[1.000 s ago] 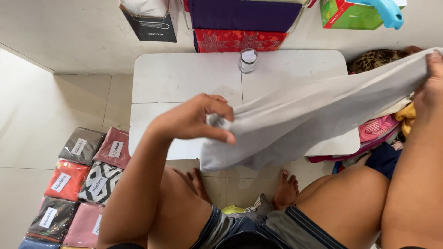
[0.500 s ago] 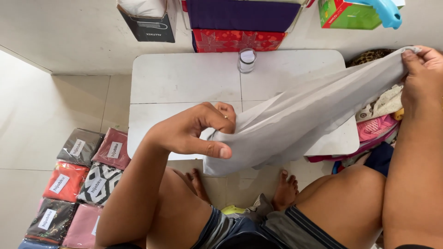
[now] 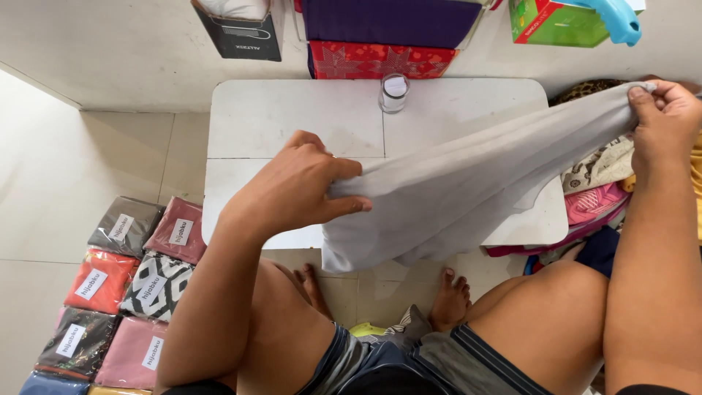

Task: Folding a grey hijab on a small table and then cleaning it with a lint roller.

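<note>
A light grey cloth [image 3: 468, 183] is stretched between my two hands above a small white folding table [image 3: 292, 117]. My left hand [image 3: 303, 183] pinches one end of it over the table's front half. My right hand [image 3: 665, 117] grips the other end, raised past the table's right edge. The cloth's loose lower edge hangs over the table's front edge, above my bare knees and feet.
A small clear jar [image 3: 394, 93] stands at the table's back middle. Several wrapped folded fabrics [image 3: 124, 285] lie on the floor at the left. A heap of loose cloths [image 3: 596, 190] sits right of the table. Boxes, a red patterned pack [image 3: 380, 62] and a green carton [image 3: 556, 22] line the far side.
My left hand has moved up and a little right along the cloth, gathering it. My right hand shifted slightly left and down, and the cloth hangs more bunched.
</note>
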